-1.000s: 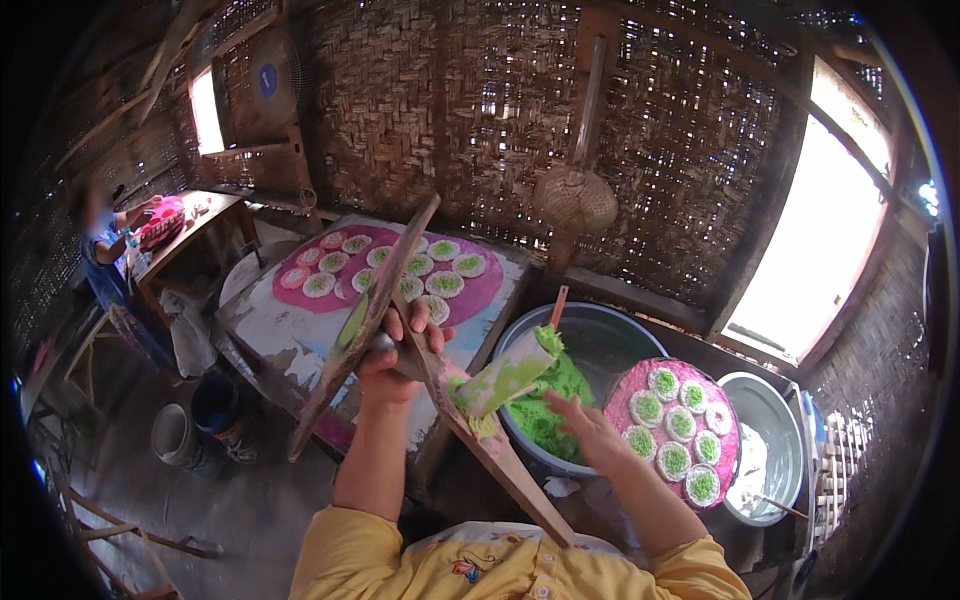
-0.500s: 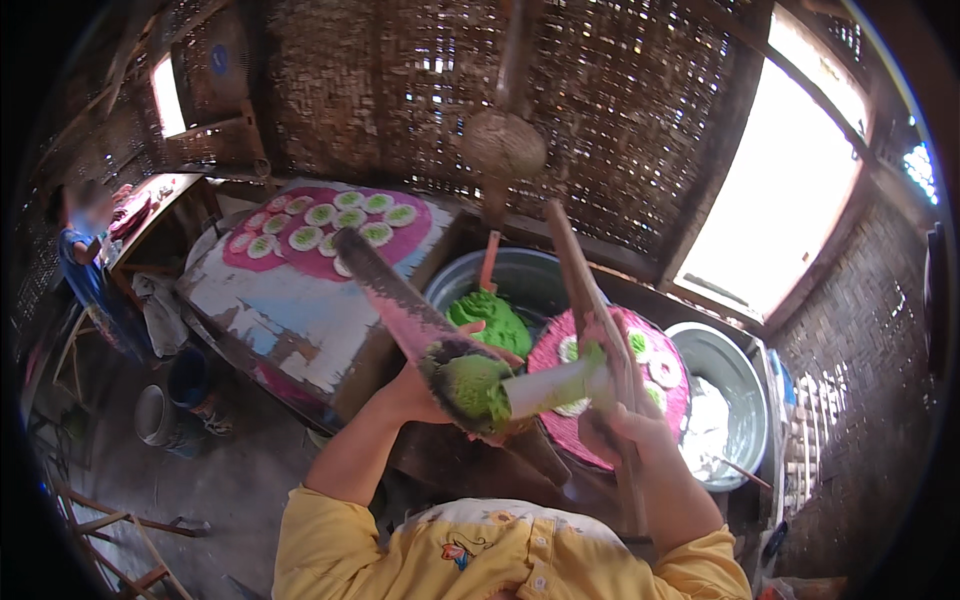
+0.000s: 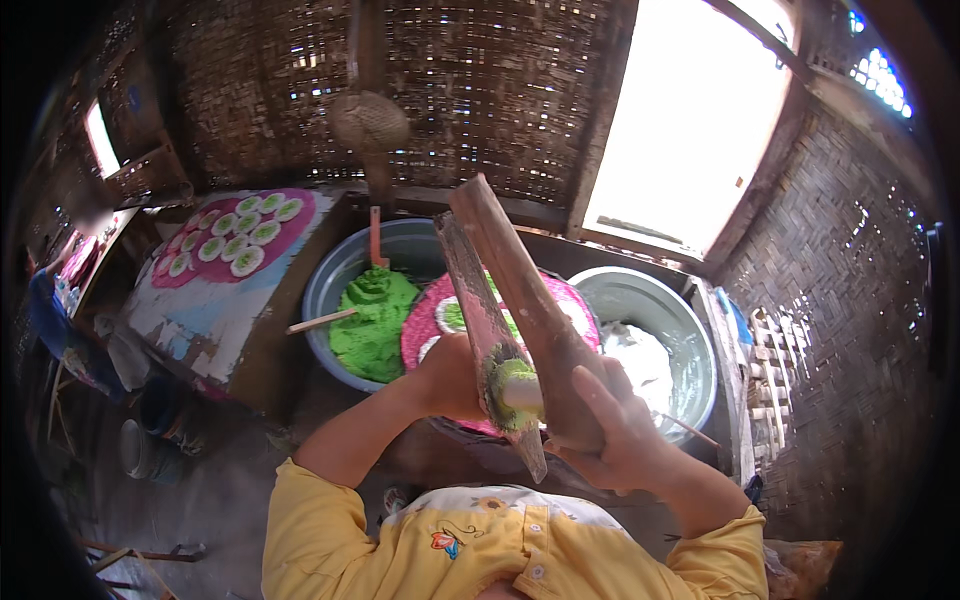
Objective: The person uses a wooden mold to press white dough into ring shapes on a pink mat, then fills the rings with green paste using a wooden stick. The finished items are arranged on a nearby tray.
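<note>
My left hand (image 3: 452,378) grips one board of a two-board wooden press (image 3: 500,300), and my right hand (image 3: 610,425) grips the other board. The boards are squeezed nearly together, with a lump of green dough (image 3: 508,385) pinched between them close to my chest. Under the press lies a round pink tray (image 3: 440,320) carrying flattened green-and-white discs. Beside it, a grey basin (image 3: 330,285) holds a mound of green dough (image 3: 375,320) with an orange-handled tool and a wooden stick in it.
A second metal basin (image 3: 690,340) with white powder stands to the right. Farther left, a table (image 3: 200,300) bears a pink cloth with several finished discs (image 3: 235,235). Woven bamboo walls, a bright window (image 3: 690,120) and a hanging basket (image 3: 368,120) surround the bench. Pots sit on the floor at left.
The view swung right from the disc table to the basins. The press, held open at first, has closed on the green dough between its boards.
</note>
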The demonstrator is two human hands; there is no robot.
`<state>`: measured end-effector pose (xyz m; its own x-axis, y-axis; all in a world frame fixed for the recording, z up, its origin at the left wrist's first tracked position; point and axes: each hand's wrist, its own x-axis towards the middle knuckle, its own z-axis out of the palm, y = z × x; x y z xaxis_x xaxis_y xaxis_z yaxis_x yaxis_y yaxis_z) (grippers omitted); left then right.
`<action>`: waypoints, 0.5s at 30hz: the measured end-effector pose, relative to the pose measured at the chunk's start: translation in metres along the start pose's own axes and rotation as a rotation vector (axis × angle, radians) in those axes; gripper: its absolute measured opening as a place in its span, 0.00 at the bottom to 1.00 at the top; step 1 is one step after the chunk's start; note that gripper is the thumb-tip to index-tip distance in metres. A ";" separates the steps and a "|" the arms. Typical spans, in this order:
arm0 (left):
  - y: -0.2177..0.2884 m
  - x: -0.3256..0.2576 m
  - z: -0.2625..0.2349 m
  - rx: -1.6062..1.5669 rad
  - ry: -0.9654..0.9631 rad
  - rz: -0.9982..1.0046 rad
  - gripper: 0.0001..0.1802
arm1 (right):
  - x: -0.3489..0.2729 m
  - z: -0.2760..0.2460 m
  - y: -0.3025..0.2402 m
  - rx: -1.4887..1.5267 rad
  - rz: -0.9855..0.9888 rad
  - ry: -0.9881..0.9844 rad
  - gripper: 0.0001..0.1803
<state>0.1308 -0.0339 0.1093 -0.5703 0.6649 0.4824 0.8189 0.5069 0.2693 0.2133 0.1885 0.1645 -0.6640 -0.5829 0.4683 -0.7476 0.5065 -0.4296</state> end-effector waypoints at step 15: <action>-0.020 0.164 0.050 -1.045 -0.207 0.054 0.42 | -0.047 -0.061 0.154 1.533 0.567 -0.276 0.53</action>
<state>0.0175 0.0924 0.1420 -0.4507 0.8027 0.3906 0.4375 -0.1828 0.8804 0.1286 0.3325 0.1239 -0.6821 -0.7275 -0.0733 0.3914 -0.2786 -0.8771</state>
